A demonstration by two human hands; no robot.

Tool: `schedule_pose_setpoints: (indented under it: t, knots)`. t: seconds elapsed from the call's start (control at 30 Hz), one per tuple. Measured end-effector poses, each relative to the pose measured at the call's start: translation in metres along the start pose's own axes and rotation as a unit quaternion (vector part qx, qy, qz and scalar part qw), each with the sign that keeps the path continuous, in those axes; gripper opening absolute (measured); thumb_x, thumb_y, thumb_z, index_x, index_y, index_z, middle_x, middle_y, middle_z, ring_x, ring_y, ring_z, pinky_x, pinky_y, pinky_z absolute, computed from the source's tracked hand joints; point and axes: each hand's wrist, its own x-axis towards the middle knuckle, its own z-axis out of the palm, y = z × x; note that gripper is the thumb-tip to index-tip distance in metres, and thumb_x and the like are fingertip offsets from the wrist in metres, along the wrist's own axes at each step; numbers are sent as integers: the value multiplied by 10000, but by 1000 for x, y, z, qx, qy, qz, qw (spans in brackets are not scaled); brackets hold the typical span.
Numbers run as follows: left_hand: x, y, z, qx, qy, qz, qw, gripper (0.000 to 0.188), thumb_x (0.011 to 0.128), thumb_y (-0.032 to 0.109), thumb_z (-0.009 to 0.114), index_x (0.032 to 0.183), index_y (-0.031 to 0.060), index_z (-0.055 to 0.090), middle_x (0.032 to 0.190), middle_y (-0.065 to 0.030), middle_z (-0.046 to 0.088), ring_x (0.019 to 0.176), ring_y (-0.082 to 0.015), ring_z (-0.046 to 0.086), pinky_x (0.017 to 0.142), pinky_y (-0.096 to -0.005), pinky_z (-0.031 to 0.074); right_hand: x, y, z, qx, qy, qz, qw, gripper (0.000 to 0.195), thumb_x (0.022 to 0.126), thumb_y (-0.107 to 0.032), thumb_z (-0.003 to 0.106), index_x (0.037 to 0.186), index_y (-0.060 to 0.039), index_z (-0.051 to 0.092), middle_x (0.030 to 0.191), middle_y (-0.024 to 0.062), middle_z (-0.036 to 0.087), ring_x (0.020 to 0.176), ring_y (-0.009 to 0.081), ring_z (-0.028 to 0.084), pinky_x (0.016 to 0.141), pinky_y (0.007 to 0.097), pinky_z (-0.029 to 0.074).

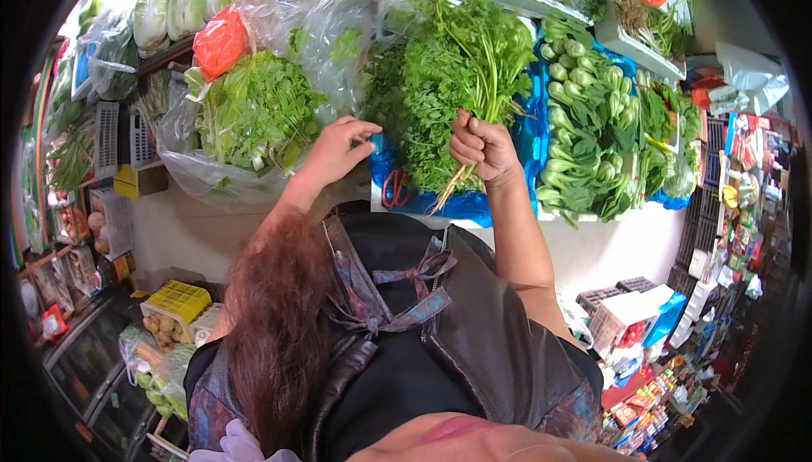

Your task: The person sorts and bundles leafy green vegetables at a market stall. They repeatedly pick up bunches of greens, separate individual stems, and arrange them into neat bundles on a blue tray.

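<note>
My right hand [482, 145] is closed around the stems of a bunch of leafy green herbs [491, 75] that looks like coriander. Its leaves point away from me, and pale roots [451, 190] stick out below my fist towards me. Under it lies more of the same kind of herb [425, 138] in a white box lined with blue plastic film [466, 207]. My left hand [339, 151] hovers between that box and a clear plastic bag [190, 173] of leafy celery-like greens [257, 113]. Its fingers are slightly curled and apart, with nothing seen in them. A red tie [396, 188] lies at the box's near left corner.
Bok choy [587, 113] fills the neighbouring tray on the right. Napa cabbages [151, 18] and a red plastic bag [221, 43] stand at the back left. White foam boxes [634, 37] line the back right. A yellow crate [181, 300] with potatoes is low at my left.
</note>
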Motion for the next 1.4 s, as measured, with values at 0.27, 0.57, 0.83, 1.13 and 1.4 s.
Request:
schedule_pose_setpoints:
  t: [0.27,0.57,0.83,1.13,1.4]
  knots:
    - [78,60,-2,-18,252,18,967,120,778,132,645,867,58,676,757,-60,616,652,-131,571,600,-249,453,-8,-19,-25,-9,-21,58,998,122,808,-172,584,825,-60,537,517,-57,345,406,70,322,410,231,265]
    - [133,84,21,-323,160,-182,915,243,815,237,655,921,25,605,782,7,600,618,-45,484,520,-199,372,-10,-12,-27,-90,-23,65,994,90,808,-120,571,826,-34,550,521,-31,384,412,78,343,409,232,267]
    - [112,88,17,-552,132,-96,818,175,832,72,604,1002,31,586,941,-46,614,753,-100,543,655,-227,429,-9,-1,-36,36,3,11,999,105,860,-163,527,915,-79,557,540,-53,339,414,70,323,429,234,276]
    - [82,69,-17,-547,170,-71,817,184,825,82,619,997,66,555,934,-80,627,724,-106,542,620,-233,415,13,29,-16,51,6,33,998,94,859,-145,530,922,-79,554,557,-43,347,420,79,319,421,235,270]
    - [36,58,-64,-673,192,-44,713,114,784,-15,581,812,76,517,750,-47,567,565,-77,461,505,-219,360,43,56,20,-60,49,64,995,91,833,-95,531,905,-39,528,537,-29,372,410,89,328,413,243,289]
